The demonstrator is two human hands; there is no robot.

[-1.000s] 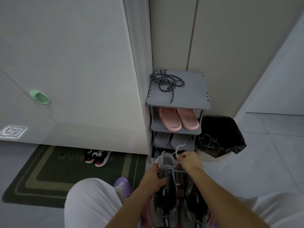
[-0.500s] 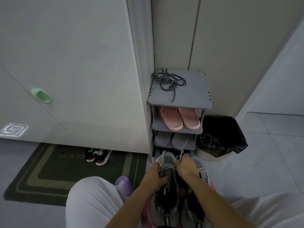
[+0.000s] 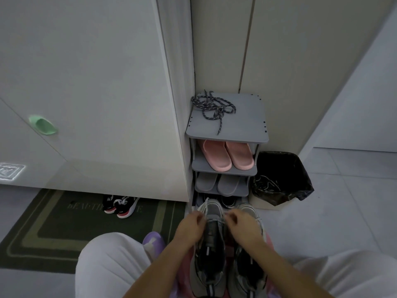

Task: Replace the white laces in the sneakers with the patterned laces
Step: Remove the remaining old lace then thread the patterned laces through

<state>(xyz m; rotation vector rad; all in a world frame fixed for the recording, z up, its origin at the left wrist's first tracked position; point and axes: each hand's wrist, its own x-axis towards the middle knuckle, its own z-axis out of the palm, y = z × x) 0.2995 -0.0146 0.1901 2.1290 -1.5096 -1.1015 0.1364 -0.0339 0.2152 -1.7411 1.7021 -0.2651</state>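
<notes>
Two grey sneakers stand side by side between my knees, toes pointing away. My left hand [image 3: 190, 227] grips the left sneaker [image 3: 211, 239] at its left side, beside the eyelets. My right hand [image 3: 241, 226] pinches the white lace [image 3: 217, 220] over that sneaker's tongue. The right sneaker [image 3: 250, 269] lies partly under my right forearm. The patterned laces [image 3: 212, 107], dark with light flecks, lie in a loose tangle on top of the grey shoe rack [image 3: 242, 130].
The rack holds pink slippers [image 3: 227, 154] and grey slippers [image 3: 218, 182] on lower shelves. A black-lined bin [image 3: 281, 179] stands right of it. Black and red shoes [image 3: 120, 206] sit on a green doormat [image 3: 53, 229] by the white cabinet. A purple slipper [image 3: 153, 238] shows near my left knee.
My right hand has dropped from a raised pull on the white lace down to the sneaker's tongue. My left hand shifted slightly up along the shoe's side.
</notes>
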